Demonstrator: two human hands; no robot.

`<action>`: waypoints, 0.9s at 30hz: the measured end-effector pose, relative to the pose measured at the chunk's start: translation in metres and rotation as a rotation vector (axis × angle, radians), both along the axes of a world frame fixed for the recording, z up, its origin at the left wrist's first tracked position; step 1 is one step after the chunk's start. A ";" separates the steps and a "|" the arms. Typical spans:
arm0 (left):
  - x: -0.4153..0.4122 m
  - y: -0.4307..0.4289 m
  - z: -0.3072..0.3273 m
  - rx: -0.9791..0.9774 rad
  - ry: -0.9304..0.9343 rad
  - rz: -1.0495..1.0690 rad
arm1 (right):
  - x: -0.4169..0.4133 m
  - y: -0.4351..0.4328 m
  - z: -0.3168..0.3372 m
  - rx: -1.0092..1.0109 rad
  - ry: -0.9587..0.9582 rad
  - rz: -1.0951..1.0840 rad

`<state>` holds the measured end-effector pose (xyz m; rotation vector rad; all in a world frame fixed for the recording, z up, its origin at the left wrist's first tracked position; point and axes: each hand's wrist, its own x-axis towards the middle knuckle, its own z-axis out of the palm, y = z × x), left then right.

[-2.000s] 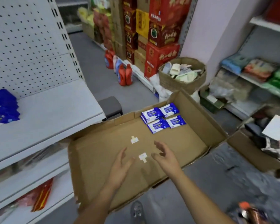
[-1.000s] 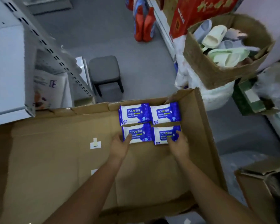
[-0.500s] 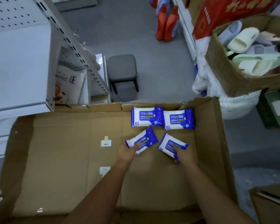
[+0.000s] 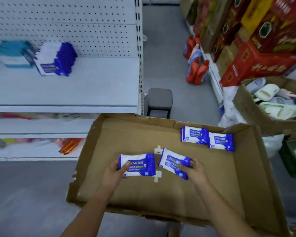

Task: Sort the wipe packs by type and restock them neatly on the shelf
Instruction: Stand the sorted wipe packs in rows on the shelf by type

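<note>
lifting away from the group of four they lay in a second ago, two blue-and-white wipe packs are now held one in each hand, in the lower middle of the frame; the left hand (image 4: pixel 115 171) has its thumb across the face and its fingers curled under the short end of the left pack (image 4: pixel 140 164), which lies nearly level; the right hand (image 4: pixel 193 171) grips the right pack (image 4: pixel 173 161) by its lower right end, with the pack tilted; the view has also swung up and left since then, so the shelf (image 4: pixel 92 86) now fills the upper left of the frame; i judge the pick done and the carry to the shelf the step in hand; the cardboard box (image 4: pixel 246 177), wide and shallow across the lower middle, holds only the two remaining packs (image 4: pixel 194 135), same print, touching side by side in its upper right corner; whether more lie under them i cannot tell; on the shelf a leaning row of matching packs (image 4: pixel 56 59) stands at upper left, with blurred teal packs (image 4: pixel 15 53) just beside it; the matching row looks like the right home for these two; a second box (image 4: pixel 249 106) at the right edge holds pale slippers (image 4: pixel 266 93)
</note>
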<state>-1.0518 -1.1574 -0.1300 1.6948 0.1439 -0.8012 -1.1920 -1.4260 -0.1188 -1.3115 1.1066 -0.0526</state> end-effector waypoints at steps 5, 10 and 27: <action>0.017 0.109 0.051 -0.032 -0.125 0.014 | 0.024 0.100 0.040 -0.011 -0.093 0.033; 0.046 0.197 0.097 -0.025 -0.228 0.052 | 0.060 0.178 0.083 -0.020 -0.162 0.086; 0.191 0.277 0.166 0.019 -0.327 0.152 | 0.281 0.244 0.166 -0.139 -0.395 0.315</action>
